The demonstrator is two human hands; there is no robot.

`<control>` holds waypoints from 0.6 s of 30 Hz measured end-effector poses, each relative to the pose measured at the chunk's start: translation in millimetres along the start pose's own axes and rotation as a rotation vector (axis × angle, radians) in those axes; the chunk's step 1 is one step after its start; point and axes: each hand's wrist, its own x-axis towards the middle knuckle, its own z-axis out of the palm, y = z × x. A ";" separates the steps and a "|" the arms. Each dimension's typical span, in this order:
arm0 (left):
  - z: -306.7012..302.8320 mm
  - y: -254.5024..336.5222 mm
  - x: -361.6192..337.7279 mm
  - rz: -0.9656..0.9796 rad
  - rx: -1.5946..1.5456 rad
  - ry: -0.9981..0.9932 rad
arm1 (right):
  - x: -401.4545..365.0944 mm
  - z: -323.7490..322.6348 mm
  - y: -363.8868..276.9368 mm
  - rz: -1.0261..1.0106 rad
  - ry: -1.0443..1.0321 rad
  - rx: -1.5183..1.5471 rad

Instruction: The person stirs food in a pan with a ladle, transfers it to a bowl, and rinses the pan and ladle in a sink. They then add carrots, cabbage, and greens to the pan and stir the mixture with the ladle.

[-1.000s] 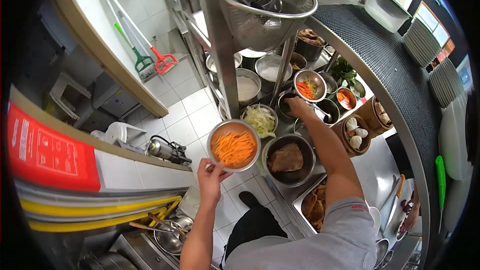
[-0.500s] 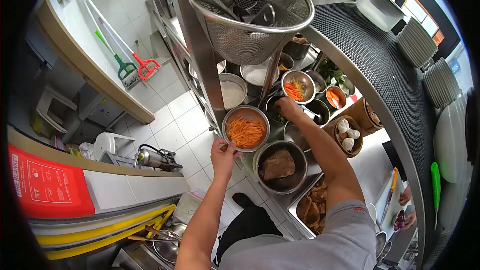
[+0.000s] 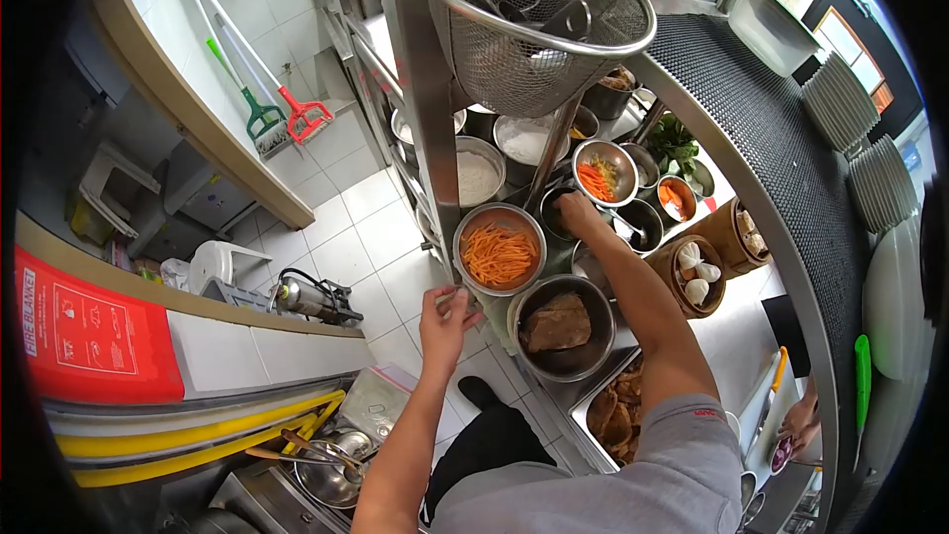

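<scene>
A metal bowl of shredded carrot (image 3: 498, 249) stands at the shelf's left edge. Just below its rim is my left hand (image 3: 445, 326), fingers apart and holding nothing, with a small gap to the bowl. My right hand (image 3: 577, 215) reaches down into a dark round pot (image 3: 551, 227) behind the carrot bowl. Its fingertips are hidden inside, so I cannot see whether they grip anything. Nearer to me, a large steel pot (image 3: 561, 366) holds a big brown block (image 3: 559, 323). Beyond my right hand sits a bowl of orange and yellow strips (image 3: 605, 174).
A mesh strainer (image 3: 539, 25) full of utensils hangs overhead beside a steel post (image 3: 425, 89). Bamboo steamers (image 3: 682, 277) with white buns stand at right. A tray of brown pieces (image 3: 613, 415) lies near my body. Another person's hand (image 3: 799, 425) is at far right.
My left hand has let go of the carrot bowl's rim and drawn slightly away, its fingers spreading. My right hand stays in the dark pot. The whole view has shifted a little.
</scene>
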 end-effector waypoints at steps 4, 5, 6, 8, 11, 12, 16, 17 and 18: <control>-55.1 -11.1 -46.5 -0.039 0.022 0.052 | -14.2 -21.4 -9.0 -0.016 0.115 0.103; -72.8 -17.3 -59.9 -0.078 0.019 0.092 | -17.1 -28.0 -11.3 -0.004 0.120 0.145; -91.8 -24.2 -74.2 -0.116 0.017 0.132 | -18.5 -32.8 -13.3 0.009 0.127 0.186; -136.0 -58.3 -100.7 -0.137 -0.028 0.240 | -20.8 -37.5 -16.0 0.027 0.144 0.200; -188.6 -92.7 -148.5 -0.222 0.025 0.427 | -28.0 -39.1 -15.3 0.089 0.181 0.249; -209.1 -112.0 -162.8 -0.232 0.041 0.470 | -26.2 -40.9 -14.1 0.107 0.200 0.269; -265.7 -173.0 -228.6 -0.283 0.097 0.669 | -29.9 -48.0 -11.7 0.336 0.132 0.536; -286.8 -200.2 -248.1 -0.319 0.118 0.700 | -27.7 -42.1 -1.2 0.245 0.172 0.439; -304.3 -224.7 -268.3 -0.356 0.138 0.732 | -28.1 -42.0 5.0 0.251 0.187 0.575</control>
